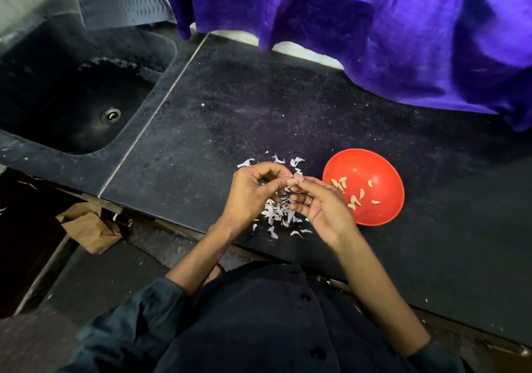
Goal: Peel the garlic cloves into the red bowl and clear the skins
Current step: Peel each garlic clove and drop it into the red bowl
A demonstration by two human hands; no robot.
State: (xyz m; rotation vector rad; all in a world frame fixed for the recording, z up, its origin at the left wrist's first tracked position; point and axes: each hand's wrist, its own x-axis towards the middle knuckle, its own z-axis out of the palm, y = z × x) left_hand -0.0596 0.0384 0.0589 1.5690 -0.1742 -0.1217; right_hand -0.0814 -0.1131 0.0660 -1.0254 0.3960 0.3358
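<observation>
A red bowl (383,171) sits on the dark counter (230,107) and holds several peeled garlic cloves (355,199). Just left of the bowl, my left hand (253,191) and my right hand (322,202) meet above a heap of white garlic skins (277,214). Both pinch a small garlic clove (293,177) between their fingertips; the fingers mostly hide it. More skins (296,161) lie scattered on the counter beyond my hands.
A dark sink (72,93) with a drain is set into the counter at the left. Purple cloth (403,27) hangs over the back of the counter. A crumpled brown paper bag (86,228) lies on the floor below the counter's front edge.
</observation>
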